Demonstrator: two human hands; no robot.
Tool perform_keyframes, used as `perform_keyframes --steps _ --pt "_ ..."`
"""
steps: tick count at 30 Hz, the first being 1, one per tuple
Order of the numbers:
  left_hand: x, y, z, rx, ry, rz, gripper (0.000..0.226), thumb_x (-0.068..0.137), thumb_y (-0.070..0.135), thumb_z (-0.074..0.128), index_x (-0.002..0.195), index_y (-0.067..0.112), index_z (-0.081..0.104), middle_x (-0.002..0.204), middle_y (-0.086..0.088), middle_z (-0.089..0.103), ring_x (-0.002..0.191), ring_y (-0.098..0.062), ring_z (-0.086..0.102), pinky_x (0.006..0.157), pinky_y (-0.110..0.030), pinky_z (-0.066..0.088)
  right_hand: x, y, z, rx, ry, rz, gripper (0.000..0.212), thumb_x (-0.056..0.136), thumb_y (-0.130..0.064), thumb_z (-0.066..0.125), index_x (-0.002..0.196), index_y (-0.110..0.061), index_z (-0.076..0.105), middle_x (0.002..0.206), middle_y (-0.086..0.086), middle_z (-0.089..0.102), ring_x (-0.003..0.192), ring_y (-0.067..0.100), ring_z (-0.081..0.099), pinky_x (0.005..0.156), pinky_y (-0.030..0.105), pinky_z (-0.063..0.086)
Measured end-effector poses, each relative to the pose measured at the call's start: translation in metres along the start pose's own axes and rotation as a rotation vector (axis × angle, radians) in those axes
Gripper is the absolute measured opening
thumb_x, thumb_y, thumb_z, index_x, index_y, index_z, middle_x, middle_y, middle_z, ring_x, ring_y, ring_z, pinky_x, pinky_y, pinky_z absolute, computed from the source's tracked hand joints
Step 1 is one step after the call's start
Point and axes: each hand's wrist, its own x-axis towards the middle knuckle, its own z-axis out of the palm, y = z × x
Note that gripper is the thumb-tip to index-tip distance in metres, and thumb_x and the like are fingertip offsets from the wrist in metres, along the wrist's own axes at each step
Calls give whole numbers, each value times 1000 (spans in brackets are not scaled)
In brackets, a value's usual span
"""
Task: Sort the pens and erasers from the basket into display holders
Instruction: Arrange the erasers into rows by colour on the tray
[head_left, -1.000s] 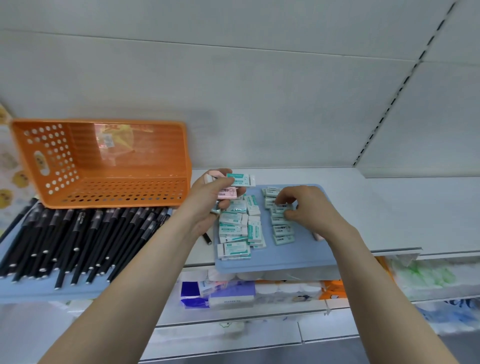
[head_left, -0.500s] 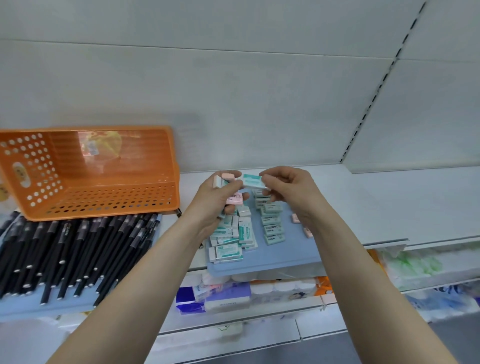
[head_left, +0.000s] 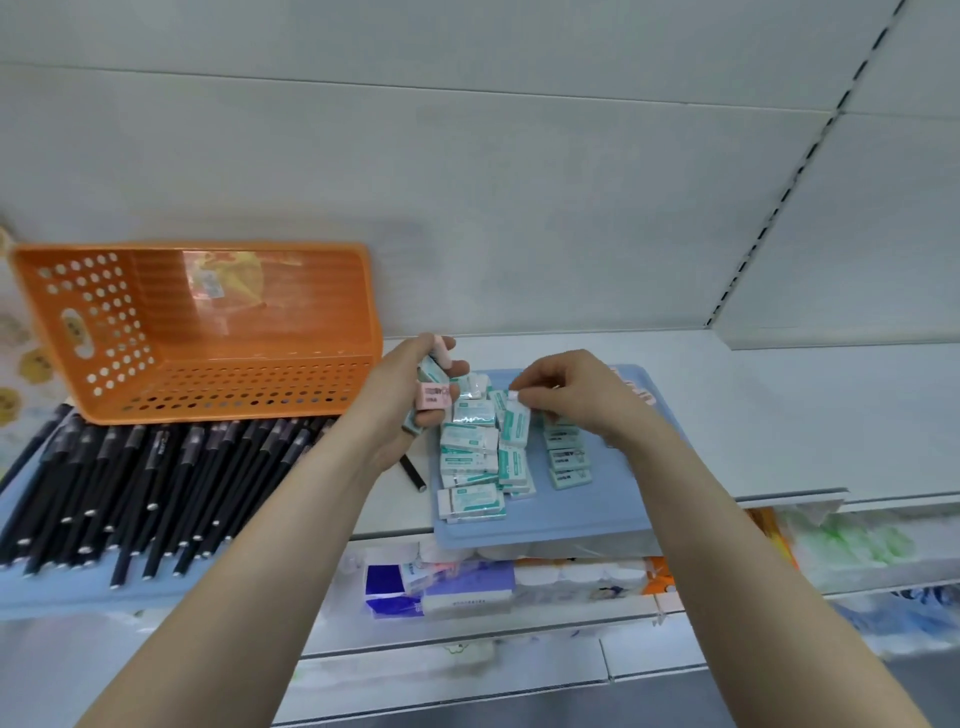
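Note:
An orange basket (head_left: 208, 332) lies tipped on its side at the back left of the shelf. Several black pens (head_left: 135, 483) lie side by side on a blue tray (head_left: 62, 592) in front of it. Teal-and-white erasers (head_left: 470, 457) are stacked on a second blue tray (head_left: 587, 514) at the centre. My left hand (head_left: 410, 395) grips a bundle of erasers, one of them pink (head_left: 432, 399), above that tray's left end. My right hand (head_left: 566, 395) pinches one teal eraser (head_left: 515, 423) just above the stacks.
One loose black pen (head_left: 413, 474) lies on the white shelf between the two trays. Small pink erasers (head_left: 631, 387) lie at the tray's far right. A lower shelf holds packaged goods (head_left: 441, 587). A white back wall stands behind the shelf.
My right hand took a teal eraser from my left hand's bundle and carried it down toward the stacks. My left hand has dropped a little closer to the tray.

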Motion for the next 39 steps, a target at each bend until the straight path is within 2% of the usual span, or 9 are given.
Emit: perform_keyframes --steps 3,7,10,14,18,22,28,35,39 --pt "-1 -2 -4 64 -28 26 10 92 22 53 91 12 56 95 -10 64 61 -16 52 34 -17 27 2 -4 8 -90 12 -6 8 83 -14 72 89 -18 76 83 0 74 71 16 68 69 28 57" --pt "0 -5 -7 210 -118 89 33 95 44 53 86 13 59 82 0 63 58 -14 51 39 -18 19 -1 -14 9 -14 159 -96 9 90 -22 66 89 -19 75 78 -10 71 68 4 62 65 23 47" --pt "-2 -5 -1 312 -99 103 43 93 57 50 90 16 65 77 0 60 56 -13 53 41 -17 23 -7 -31 8 270 11 -180 11 90 -27 69 98 -20 73 85 -5 71 77 6 64 68 24 52" --pt "-5 -2 10 451 -79 125 50 94 63 41 76 21 61 73 1 60 55 -13 57 45 -18 34 -8 -32 10 219 6 -232 16 82 -28 78 96 -28 72 89 -7 72 75 7 62 72 29 52" --pt "-9 -2 16 552 -72 130 55 94 64 38 86 17 67 76 1 62 59 -12 59 58 -23 46 -13 -25 7 240 -5 -222 21 86 -26 73 106 -31 70 105 -3 68 84 20 64 78 33 55" --pt "-7 -5 22 488 -130 123 52 97 59 38 105 17 68 78 0 58 62 -16 56 53 -23 38 -19 -15 3 425 -16 -166 18 90 -11 67 108 -14 66 108 -1 70 86 12 66 76 23 51" --pt "-1 -10 29 373 -122 139 48 98 58 37 112 20 62 83 -2 59 51 -10 50 39 -20 27 -27 -1 -14 1009 -20 -12 23 94 11 48 111 -3 57 103 16 69 92 25 69 80 24 57" --pt "5 -16 44 182 -113 67 10 95 21 46 103 15 48 96 -10 46 68 -18 51 40 -22 27 -38 22 -41 966 64 -44 19 95 7 52 108 -5 57 108 15 69 90 21 70 75 20 56" --pt "5 -20 56 172 -114 63 16 96 3 39 99 14 50 93 -10 48 69 -20 50 38 -21 29 -42 35 -57 849 188 24 7 93 -14 64 94 -9 60 97 8 72 85 16 69 63 19 54"
